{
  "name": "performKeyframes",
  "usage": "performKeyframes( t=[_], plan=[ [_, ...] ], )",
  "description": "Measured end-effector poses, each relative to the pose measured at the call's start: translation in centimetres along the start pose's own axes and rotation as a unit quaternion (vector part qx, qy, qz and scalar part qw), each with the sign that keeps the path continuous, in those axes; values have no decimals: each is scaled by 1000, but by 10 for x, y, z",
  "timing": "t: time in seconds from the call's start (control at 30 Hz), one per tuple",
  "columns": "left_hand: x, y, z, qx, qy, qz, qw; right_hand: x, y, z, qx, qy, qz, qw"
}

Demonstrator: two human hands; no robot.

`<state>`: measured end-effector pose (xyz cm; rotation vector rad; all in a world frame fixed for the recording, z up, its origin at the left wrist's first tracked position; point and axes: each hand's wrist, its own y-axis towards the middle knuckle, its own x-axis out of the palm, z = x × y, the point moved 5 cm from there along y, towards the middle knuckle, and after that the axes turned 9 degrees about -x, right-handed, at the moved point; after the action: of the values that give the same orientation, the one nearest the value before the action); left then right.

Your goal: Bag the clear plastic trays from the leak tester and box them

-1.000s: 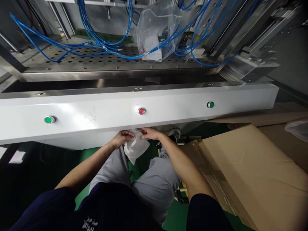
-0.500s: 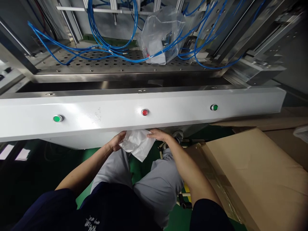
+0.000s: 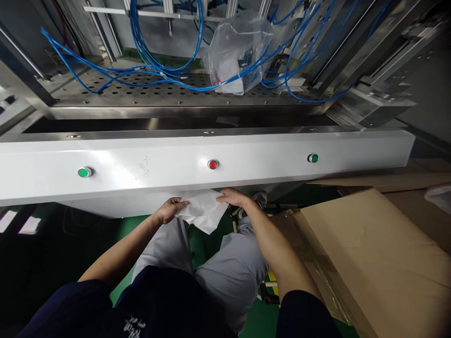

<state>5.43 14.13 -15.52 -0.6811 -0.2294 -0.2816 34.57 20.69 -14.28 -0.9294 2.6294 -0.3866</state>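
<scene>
Holding a white cloth spread out between both hands, with the left hand and right hand each in a firm grip on an edge, just under the white steel beam with its red push button. Cardboard box at lower right, blue pneumatic tubing over a perforated steel plate up top.

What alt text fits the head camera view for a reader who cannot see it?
A person's left hand and right hand hold a white cloth beneath a white machine panel with a red button and green buttons; blue tubing runs above, and a cardboard box sits at right.
</scene>
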Motion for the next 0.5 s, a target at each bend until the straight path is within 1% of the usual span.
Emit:
performKeyframes(
  t=[0.1,0.17,0.23,0.33,0.4,0.43,0.5],
  plan=[
    [-4,-3,4,1,-16,14,1000,0,1,1,10,-17,-9,1000],
    [-4,-5,7,11,-16,25,999,-1,2,0,6,-6,3,1000],
    [-4,-6,10,34,-14,44,998,-2,2,-1,-10,21,33,999],
    [-4,-6,15,95,-13,93,991,-3,1,-2,-20,81,87,993],
    [-3,-6,18,140,-12,131,981,2,-1,0,11,122,98,988],
    [-3,-6,19,159,-11,149,976,6,-2,1,36,142,90,985],
    [-1,-6,18,190,-9,181,965,17,-2,2,79,177,56,979]
  ],
)
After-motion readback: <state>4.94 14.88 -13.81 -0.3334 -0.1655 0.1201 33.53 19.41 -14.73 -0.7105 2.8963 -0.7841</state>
